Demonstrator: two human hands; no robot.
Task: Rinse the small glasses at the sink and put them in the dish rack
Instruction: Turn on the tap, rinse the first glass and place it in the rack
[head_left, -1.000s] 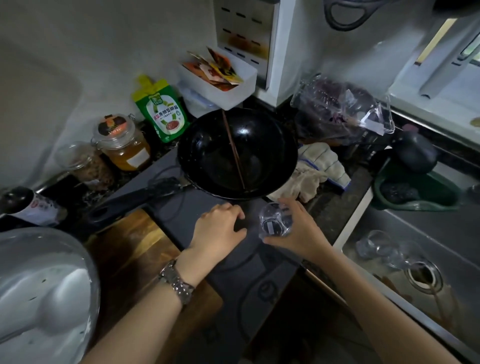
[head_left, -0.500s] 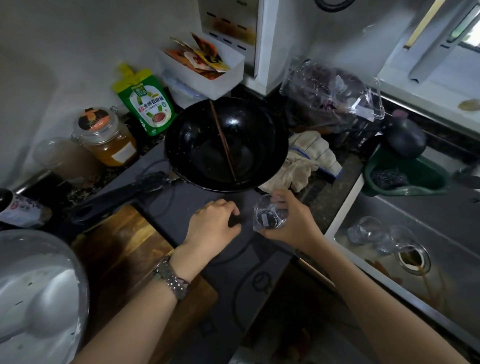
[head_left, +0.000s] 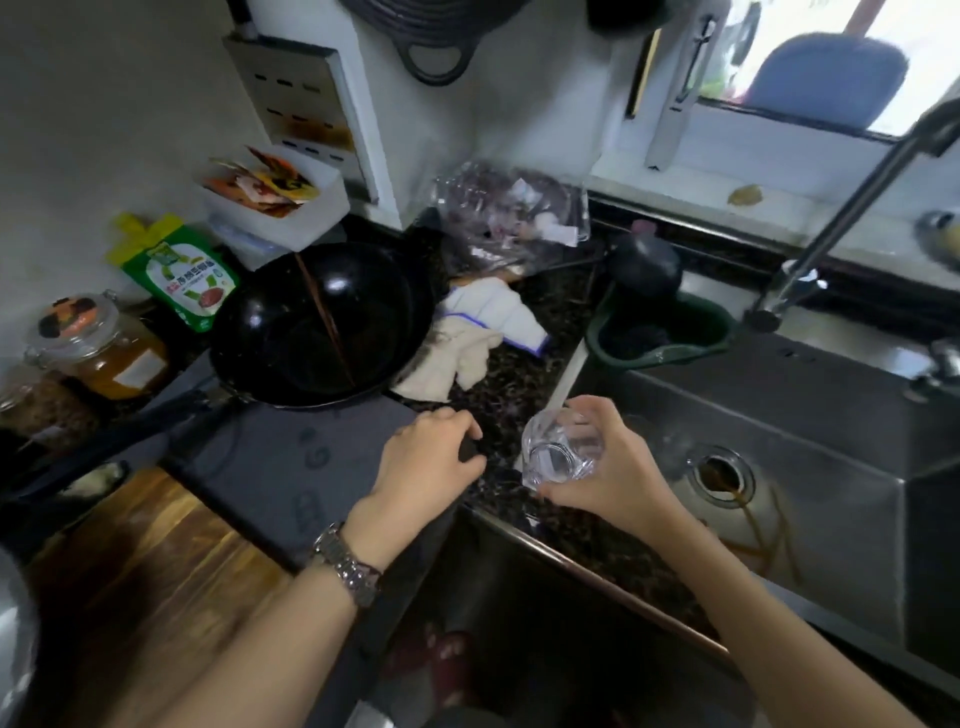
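Note:
My right hand (head_left: 608, 467) grips a small clear glass (head_left: 558, 449), tilted with its mouth towards me, just above the left rim of the steel sink (head_left: 810, 415). My left hand (head_left: 431, 462) rests palm down, fingers curled and holding nothing, on the edge of the dark cooktop (head_left: 291, 462) next to the speckled counter. The sink's drain (head_left: 719, 475) lies just right of my right hand. Other glasses in the sink are hidden behind that hand. No dish rack is in view.
A black wok (head_left: 322, 327) with chopsticks stands behind my left hand, a crumpled cloth (head_left: 467, 338) to its right. The tap (head_left: 852, 208) slants over the sink's far rim beside a green holder (head_left: 665, 332). Jars and a green pouch (head_left: 182, 275) line the left wall.
My right hand has carried the glass rightward from over the cooktop to the sink's edge. My left hand slid right along the cooktop. My view has turned towards the sink.

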